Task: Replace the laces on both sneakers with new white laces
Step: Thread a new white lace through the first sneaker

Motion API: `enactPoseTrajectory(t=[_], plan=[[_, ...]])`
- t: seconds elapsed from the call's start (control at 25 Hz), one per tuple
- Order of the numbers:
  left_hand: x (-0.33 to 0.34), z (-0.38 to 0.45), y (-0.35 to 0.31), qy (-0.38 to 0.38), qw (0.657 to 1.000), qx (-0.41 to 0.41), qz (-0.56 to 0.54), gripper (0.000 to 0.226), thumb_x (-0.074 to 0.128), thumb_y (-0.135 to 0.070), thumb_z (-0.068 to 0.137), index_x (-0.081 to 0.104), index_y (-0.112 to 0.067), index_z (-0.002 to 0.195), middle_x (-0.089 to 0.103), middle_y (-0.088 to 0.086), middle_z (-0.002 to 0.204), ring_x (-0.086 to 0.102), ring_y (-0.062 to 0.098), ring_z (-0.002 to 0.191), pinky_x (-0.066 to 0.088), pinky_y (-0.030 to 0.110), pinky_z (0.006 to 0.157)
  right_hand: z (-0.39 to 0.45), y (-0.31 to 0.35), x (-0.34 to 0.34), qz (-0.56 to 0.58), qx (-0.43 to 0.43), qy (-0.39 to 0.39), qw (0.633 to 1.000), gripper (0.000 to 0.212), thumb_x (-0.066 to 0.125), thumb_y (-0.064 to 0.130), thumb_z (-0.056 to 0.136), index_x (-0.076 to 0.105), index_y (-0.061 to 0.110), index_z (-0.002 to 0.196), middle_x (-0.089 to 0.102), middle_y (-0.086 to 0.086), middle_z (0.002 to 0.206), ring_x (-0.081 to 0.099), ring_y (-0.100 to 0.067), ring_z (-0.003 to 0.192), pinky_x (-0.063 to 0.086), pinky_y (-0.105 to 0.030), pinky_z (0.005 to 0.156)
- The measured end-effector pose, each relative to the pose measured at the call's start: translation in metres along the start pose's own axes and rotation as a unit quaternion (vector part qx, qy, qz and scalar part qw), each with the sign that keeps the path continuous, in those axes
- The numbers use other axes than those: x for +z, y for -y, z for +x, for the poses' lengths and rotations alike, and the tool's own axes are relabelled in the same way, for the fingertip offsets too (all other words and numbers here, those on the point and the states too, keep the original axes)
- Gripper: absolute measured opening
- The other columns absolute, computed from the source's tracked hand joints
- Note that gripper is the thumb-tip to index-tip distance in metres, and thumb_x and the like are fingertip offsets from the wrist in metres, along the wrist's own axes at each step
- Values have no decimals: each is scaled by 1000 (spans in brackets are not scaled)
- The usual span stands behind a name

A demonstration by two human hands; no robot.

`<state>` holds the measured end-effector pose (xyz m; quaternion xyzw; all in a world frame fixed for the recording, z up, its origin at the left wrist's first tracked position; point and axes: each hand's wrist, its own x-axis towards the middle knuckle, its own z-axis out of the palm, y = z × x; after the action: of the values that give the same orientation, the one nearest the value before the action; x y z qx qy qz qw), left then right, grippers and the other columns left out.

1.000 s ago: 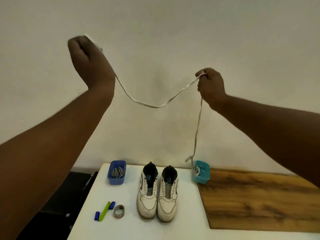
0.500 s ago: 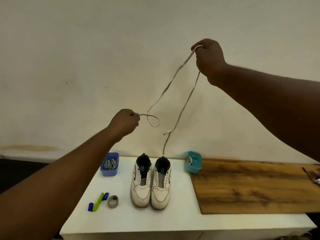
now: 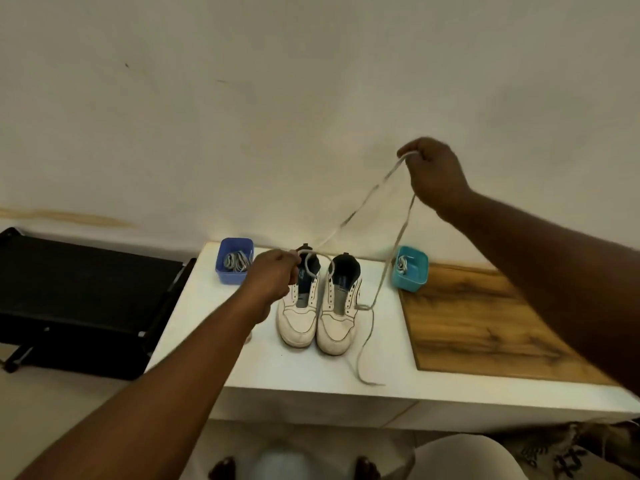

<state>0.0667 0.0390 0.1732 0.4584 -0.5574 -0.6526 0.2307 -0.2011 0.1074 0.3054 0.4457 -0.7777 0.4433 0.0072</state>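
Blue tub at approx 10 o'clock from the sneakers, far edge of white tabletop, holds a bundle of grey laces. Teal tub at 2 o'clock, w/ a small coil of lace inside, sits at the corner of the wood board. Sneakers side by side, toes toward 6, eyelets unlaced. Left hand fingers curled, pinching one end of white lace over the left sneaker's collar. Right hand raised at 1 o'clock, fingers closed on lace mid-length; free end trails down onto tabletop at 5 o'clock, near front edge.
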Motion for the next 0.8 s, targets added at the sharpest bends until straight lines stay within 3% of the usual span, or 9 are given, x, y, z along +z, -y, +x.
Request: enactPoseTrajectory(t=[0.08,0.16,0.24,0.32,0.36,0.44,0.6,0.72,0.8], plan=[[3,6,26,5,1000,-20,-3,23,54,-28,103,67,-13,93,60,5,80,53,18,74,40,33,69,-28,-39,33,-3,60,54,997,27,49,13,94,71,23,106,69,2,91,59,-12,71,45,-28,68],[9,14,47,13,999,-42,-1,23,56,-30,102,70,-12,96,61,4,80,53,17,73,41,32,69,-57,-62,62,-49,104,114,987,36,56,11,92,67,24,124,67,-7,125,64,-18,100,50,-30,85],[16,19,63,26,998,-54,-2,22,58,-29,101,72,-12,102,62,2,81,53,17,75,40,30,65,-93,-68,87,-108,72,239,962,63,64,10,90,49,29,149,45,-9,154,48,-25,135,44,-40,110],[21,27,78,44,998,-52,-1,18,59,-30,100,74,-20,102,66,0,85,55,15,74,42,27,61,-132,-68,118,-111,-14,343,933,76,64,16,95,30,32,161,34,-3,165,31,-23,151,26,-39,123],[22,32,85,50,997,-52,-2,18,60,-32,100,75,-22,101,68,0,86,56,14,73,43,27,60,-148,-70,133,-79,-42,376,922,70,61,20,100,29,32,161,42,-1,161,38,-19,147,27,-33,121],[22,40,99,55,996,-68,-13,19,61,-36,100,75,-23,101,71,0,87,57,14,73,47,28,62,-168,-84,157,12,-32,394,919,47,56,23,105,48,30,151,65,5,136,61,-8,122,46,-26,107],[16,58,110,43,989,-123,-68,19,62,-28,100,74,-13,103,72,2,87,55,12,71,49,25,63,-170,-120,175,26,29,240,970,21,56,15,104,73,23,112,70,13,87,65,-3,80,52,-32,74],[13,74,111,43,991,-99,-80,14,62,-21,101,75,-15,102,75,-2,83,60,10,74,55,24,69,-172,-141,182,5,86,221,971,18,58,19,102,73,25,109,70,10,89,65,-7,81,55,-35,76],[13,84,112,41,995,-73,-48,11,64,-21,99,73,-16,103,77,1,88,64,10,74,56,23,70,-174,-144,190,-10,62,238,969,25,62,21,100,70,28,122,68,10,110,62,-4,96,52,-29,85]])
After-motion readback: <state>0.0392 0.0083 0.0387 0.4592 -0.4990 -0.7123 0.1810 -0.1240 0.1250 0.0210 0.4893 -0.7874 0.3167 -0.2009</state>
